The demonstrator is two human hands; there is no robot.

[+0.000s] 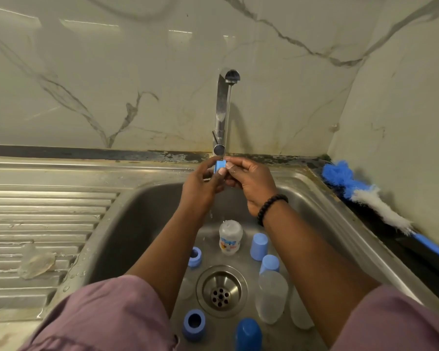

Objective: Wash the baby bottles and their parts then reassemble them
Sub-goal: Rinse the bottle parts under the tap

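Observation:
Both hands hold a small blue bottle ring [220,165] under a thin stream of water from the tap [223,107]. My left hand [200,188] grips the ring from the left and below; my right hand [249,181] pinches its right side. In the sink [137,211] lie a printed clear bottle [230,236], a plain clear bottle [271,297], two light blue caps [259,245] [270,264], two blue rings [195,257] [194,324] and a darker blue cap [249,334]. A clear teat [36,262] lies on the drainboard.
A ribbed steel drainboard [43,214] spreads to the left of the basin. A blue and white bottle brush [370,198] lies on the dark counter at the right. The drain strainer [221,291] sits mid-basin. Marble wall panels stand behind and to the right.

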